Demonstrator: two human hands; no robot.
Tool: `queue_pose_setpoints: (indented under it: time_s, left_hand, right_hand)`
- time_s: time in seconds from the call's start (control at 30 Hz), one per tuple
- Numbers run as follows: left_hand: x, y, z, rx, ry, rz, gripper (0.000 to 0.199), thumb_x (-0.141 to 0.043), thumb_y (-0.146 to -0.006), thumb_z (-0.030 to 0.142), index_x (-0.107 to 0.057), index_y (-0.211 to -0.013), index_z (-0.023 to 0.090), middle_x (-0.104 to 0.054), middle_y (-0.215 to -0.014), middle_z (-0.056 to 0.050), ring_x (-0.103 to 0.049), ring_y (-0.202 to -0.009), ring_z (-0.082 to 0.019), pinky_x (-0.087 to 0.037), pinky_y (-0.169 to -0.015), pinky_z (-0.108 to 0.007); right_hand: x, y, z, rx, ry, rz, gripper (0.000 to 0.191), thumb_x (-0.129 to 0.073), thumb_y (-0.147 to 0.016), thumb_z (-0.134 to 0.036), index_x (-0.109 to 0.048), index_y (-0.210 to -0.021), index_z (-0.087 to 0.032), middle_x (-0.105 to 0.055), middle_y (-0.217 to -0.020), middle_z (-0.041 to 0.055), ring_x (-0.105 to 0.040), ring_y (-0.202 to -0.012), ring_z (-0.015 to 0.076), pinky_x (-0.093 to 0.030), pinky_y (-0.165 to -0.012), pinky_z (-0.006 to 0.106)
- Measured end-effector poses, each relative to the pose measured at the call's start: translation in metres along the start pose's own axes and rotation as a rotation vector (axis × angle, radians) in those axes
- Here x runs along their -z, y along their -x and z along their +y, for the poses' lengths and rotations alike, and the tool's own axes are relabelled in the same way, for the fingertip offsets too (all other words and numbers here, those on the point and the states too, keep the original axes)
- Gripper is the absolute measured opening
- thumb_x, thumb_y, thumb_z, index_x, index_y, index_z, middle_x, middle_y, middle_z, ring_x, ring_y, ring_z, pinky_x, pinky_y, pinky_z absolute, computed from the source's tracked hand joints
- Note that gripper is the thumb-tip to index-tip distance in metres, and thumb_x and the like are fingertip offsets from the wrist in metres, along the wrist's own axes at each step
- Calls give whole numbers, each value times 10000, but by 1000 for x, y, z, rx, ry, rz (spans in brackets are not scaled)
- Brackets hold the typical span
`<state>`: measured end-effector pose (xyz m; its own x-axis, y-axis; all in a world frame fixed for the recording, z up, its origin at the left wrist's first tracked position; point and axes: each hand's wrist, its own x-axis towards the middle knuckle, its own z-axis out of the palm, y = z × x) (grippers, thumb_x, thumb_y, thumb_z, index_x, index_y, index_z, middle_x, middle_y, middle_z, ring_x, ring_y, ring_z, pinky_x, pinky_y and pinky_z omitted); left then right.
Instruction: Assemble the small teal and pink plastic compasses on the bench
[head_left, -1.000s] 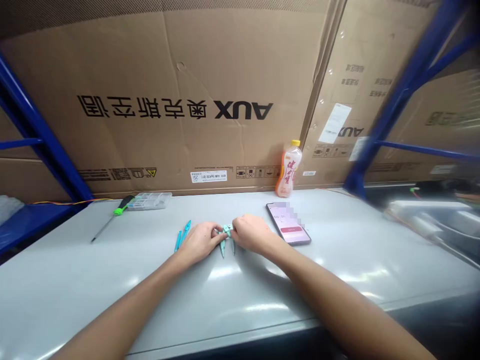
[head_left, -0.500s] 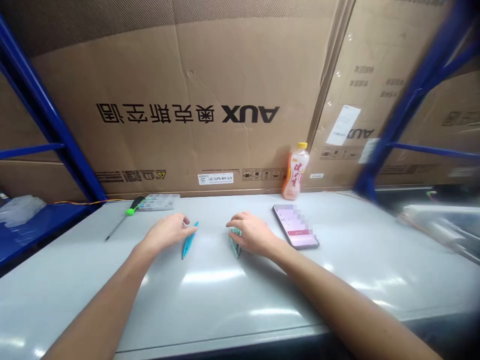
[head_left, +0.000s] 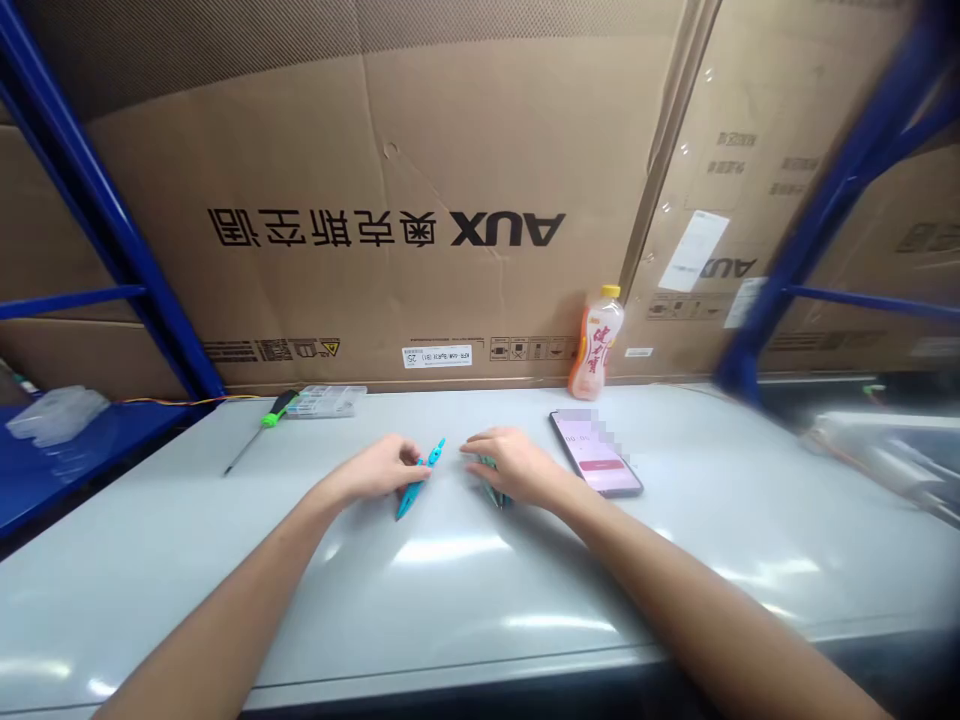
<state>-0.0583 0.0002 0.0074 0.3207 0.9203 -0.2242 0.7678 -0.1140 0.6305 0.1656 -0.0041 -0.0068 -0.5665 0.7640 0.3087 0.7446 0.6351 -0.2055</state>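
Observation:
A bright blue compass-like tool (head_left: 409, 498) is pinched between the thumb and fingers of my left hand (head_left: 385, 467), its narrow top pointing up and away. Just to the right, my right hand (head_left: 517, 470) is curled over a pale green tool (head_left: 491, 494) with pointed metal ends. The palm and fingers cover most of that green tool. A small gap separates the two hands above the grey table.
Behind on the left lie a green-and-black screwdriver (head_left: 271, 419) and a clear compartment box (head_left: 330, 401). A phone (head_left: 598, 460) rests right of my right hand. An orange drink bottle (head_left: 597, 345) stands before the large cardboard box (head_left: 420, 130).
My left hand has moved right and closed on the blue tool, which has shifted and tilted with it. The right hand with the green tool sits slightly further right in view.

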Motion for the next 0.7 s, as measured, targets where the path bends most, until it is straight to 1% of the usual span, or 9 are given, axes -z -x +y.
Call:
queue_pose_setpoints:
  time_s: [0.07, 0.1, 0.17, 0.23, 0.33, 0.43, 0.53, 0.6, 0.7]
  left_hand:
    - [1, 4, 6, -48, 86, -56, 369, -590, -684, 518, -607, -802, 169, -553, -642, -2, -495, -566, -139, -352, -497, -230]
    - [2, 6, 8, -75, 118, -92, 380, -596, -684, 525, -614, -820, 170, -545, -648, 0, -480, -566, -133, -357, -504, -231]
    - [3, 8, 11, -134, 162, -167, 384, -602, -688, 524, -631, -844, 174, -527, -652, 6, -452, -564, -125, -366, -519, -234]
    - [5, 10, 11, -175, 171, -227, 354, -597, -700, 508, -642, -826, 180, -507, -643, 11, -428, -561, -120, -362, -528, -234]
    - [8, 11, 9, -176, 130, -263, 294, -589, -710, 471, -636, -754, 185, -476, -609, 18, -390, -544, -115, -324, -514, -234]
    - [11, 11, 8, -170, 57, -262, 258, -591, -701, 447, -636, -722, 194, -463, -584, 25, -367, -533, -115, -278, -502, -242]
    - [14, 12, 5, -168, -14, -232, 245, -600, -684, 441, -659, -724, 207, -495, -596, 21, -391, -555, -128, -272, -513, -248]
    - [16, 12, 3, -147, -41, -241, 237, -619, -664, 438, -666, -713, 210, -529, -620, 15, -424, -580, -137, -294, -529, -247]
    - [15, 11, 1, -79, 7, -228, 254, -649, -636, 446, -652, -687, 198, -549, -624, 11, -456, -586, -137, -317, -532, -243]
  right_hand:
    - [-5, -2, 0, 26, -130, 87, 360, -517, -876, -294, -584, -1218, -204, -632, -1174, 78, -582, -1046, 193, -433, -875, 287]
    - [-7, -3, 0, 43, -196, 118, 372, -505, -883, -278, -568, -1238, -186, -627, -1183, 87, -582, -1049, 190, -436, -886, 294]
    - [-10, -5, 1, 90, -288, 154, 311, -498, -886, -239, -620, -1164, -173, -661, -1107, 81, -608, -984, 176, -452, -866, 289]
    - [-11, -6, 3, 153, -311, 165, 246, -493, -887, -211, -679, -1043, -175, -689, -995, 67, -625, -882, 161, -467, -810, 277]
    - [-10, -6, 4, 235, -274, 136, 214, -502, -885, -200, -703, -955, -181, -684, -902, 64, -617, -792, 149, -470, -737, 261]
    - [-7, -6, 3, 269, -199, 72, 202, -509, -888, -217, -702, -932, -181, -677, -877, 70, -606, -797, 155, -458, -733, 260]
    - [-6, -9, 1, 250, -105, 25, 209, -495, -899, -232, -695, -944, -189, -680, -903, 62, -600, -828, 161, -434, -776, 274]
    - [-5, -11, 3, 212, -37, 14, 211, -487, -899, -209, -693, -942, -193, -682, -914, 51, -598, -845, 164, -414, -801, 284]
    - [-4, -13, 9, 128, 25, 35, 202, -499, -882, -175, -697, -924, -182, -678, -913, 50, -592, -859, 167, -398, -810, 283]
